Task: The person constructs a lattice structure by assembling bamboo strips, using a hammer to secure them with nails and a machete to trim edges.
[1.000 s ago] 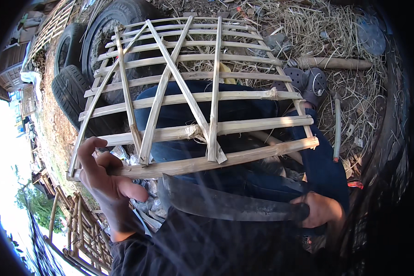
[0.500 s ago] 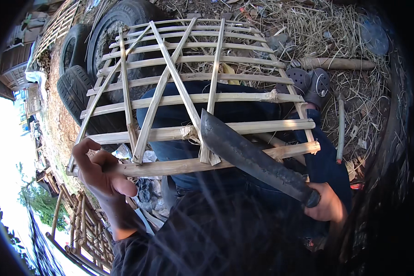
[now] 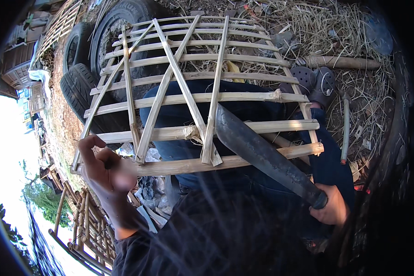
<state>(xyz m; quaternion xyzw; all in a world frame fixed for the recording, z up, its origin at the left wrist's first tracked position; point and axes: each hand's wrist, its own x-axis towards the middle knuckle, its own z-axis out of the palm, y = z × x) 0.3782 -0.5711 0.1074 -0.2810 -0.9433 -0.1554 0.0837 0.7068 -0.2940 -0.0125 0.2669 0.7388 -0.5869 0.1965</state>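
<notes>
A bamboo lattice (image 3: 179, 98) of split strips, with several crossbars and slanting pieces, rests over my legs. My left hand (image 3: 106, 168) is at its near left corner, fingers curled about the near bar; the thumb side is blurred. In my right hand (image 3: 331, 205), closed round the handle end, is a machete (image 3: 267, 156) with a dark, worn blade. The blade points up and left across the lattice's near bars, its tip beside a slanting strip. Most of the handle is hidden by the hand.
Old tyres (image 3: 119, 41) lie at the far left. Dry straw (image 3: 317, 27) covers the ground at the far right, with a bamboo pole (image 3: 340, 62) on it. A thin stick (image 3: 345, 129) lies right of my leg. A bamboo rack (image 3: 85, 221) stands at the lower left.
The machete and my right hand have shifted slightly right and down relative to the lattice. My left hand's thumb has drawn up against the near bar. The whole view has shifted a little.
</notes>
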